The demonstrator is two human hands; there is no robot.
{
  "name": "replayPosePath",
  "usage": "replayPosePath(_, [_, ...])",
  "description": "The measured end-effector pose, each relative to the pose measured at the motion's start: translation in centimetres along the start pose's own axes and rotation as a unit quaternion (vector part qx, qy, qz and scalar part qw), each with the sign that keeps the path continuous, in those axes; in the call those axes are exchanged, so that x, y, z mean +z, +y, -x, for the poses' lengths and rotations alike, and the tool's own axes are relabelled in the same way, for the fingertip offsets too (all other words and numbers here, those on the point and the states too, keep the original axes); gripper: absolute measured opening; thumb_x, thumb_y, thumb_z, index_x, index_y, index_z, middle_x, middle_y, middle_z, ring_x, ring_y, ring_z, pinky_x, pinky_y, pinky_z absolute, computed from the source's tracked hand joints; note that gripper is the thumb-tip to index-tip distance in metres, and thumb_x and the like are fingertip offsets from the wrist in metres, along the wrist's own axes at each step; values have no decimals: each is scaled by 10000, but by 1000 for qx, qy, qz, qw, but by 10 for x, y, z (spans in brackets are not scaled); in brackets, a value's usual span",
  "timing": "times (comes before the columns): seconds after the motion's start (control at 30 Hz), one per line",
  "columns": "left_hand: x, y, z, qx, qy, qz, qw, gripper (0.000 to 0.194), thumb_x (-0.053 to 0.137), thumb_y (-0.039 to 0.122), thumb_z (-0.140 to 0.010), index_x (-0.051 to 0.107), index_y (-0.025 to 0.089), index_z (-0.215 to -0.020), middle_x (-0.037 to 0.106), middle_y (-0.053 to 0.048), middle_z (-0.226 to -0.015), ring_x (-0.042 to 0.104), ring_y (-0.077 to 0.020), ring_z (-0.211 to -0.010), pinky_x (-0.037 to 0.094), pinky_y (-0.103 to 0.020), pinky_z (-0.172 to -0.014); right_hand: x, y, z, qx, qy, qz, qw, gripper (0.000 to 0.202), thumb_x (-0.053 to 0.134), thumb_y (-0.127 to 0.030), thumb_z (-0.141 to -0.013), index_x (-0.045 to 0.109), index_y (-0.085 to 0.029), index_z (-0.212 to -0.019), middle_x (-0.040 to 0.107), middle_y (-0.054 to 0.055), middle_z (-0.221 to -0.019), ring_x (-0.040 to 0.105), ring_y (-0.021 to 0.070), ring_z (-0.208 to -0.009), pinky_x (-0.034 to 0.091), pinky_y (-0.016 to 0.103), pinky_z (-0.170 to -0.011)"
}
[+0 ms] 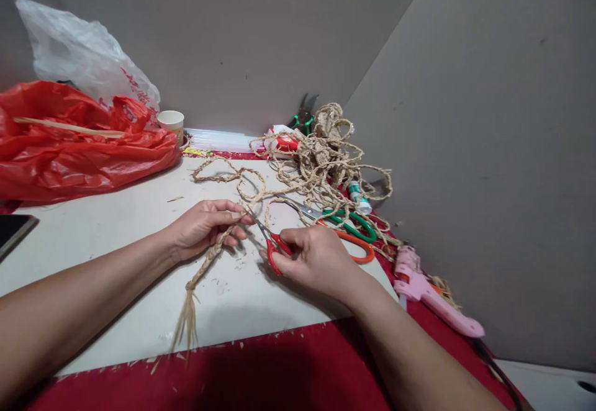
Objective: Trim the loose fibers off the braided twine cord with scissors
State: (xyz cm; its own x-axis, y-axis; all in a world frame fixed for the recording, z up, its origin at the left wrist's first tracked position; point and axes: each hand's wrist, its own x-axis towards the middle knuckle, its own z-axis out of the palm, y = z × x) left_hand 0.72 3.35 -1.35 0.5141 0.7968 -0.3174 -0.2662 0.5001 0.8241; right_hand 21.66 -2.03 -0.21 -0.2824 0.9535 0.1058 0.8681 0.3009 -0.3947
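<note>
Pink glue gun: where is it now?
Head view, right side: the glue gun lies on the red cloth, just right of the white board.

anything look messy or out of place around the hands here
Yes, mildly. Small straw scraps litter the white board and the red cloth at its near edge, likely trimmings. The braided cord lies in a loose tangle at the back right, with some strands over the green-handled scissors.

Moderate, even illumination; soft shadow below right hand (321, 259); white rectangular board (130, 311) bright, unglared; wide-angle stretch toward frame edges.
</note>
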Motion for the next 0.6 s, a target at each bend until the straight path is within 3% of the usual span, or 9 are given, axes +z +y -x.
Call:
replayPosePath(0.13, [1, 0, 0, 2, 25, 1, 1000, 94, 568, 15, -806, 640, 72, -820, 717, -112, -768, 665, -122, -540, 541, -182, -481, -2, -5, 1, -22, 14, 77, 997, 302, 543, -361, -711, 438, -179, -495, 357, -46, -431, 243, 80, -450, 133, 274, -508])
replayPosePath(0.3, [0, -1, 0, 9, 8, 10, 1000, 123, 577, 8, -790, 675, 72, -830, 715, -103, -725, 667, -127, -552, 554, -194, -511, -2, -7, 1, -31, 16, 138, 990, 296, 534, -386, -744, 549, -181, -530, 431, -26, -434, 269, 89, -439, 128, 278, -516])
replayPosePath(0.6, [-2, -4, -2, 5, 14, 17, 1000, 154, 599, -14, -759, 708, 72, -824, 716, -114, -769, 673, -134, -613, 565, -206, -539, 1, -4, 2, -38, 19, 197, 979, 348, 510, -456, -785, 621, -191, -589, 561, 22, -485, 411, 121, -456, 146, 285, -517])
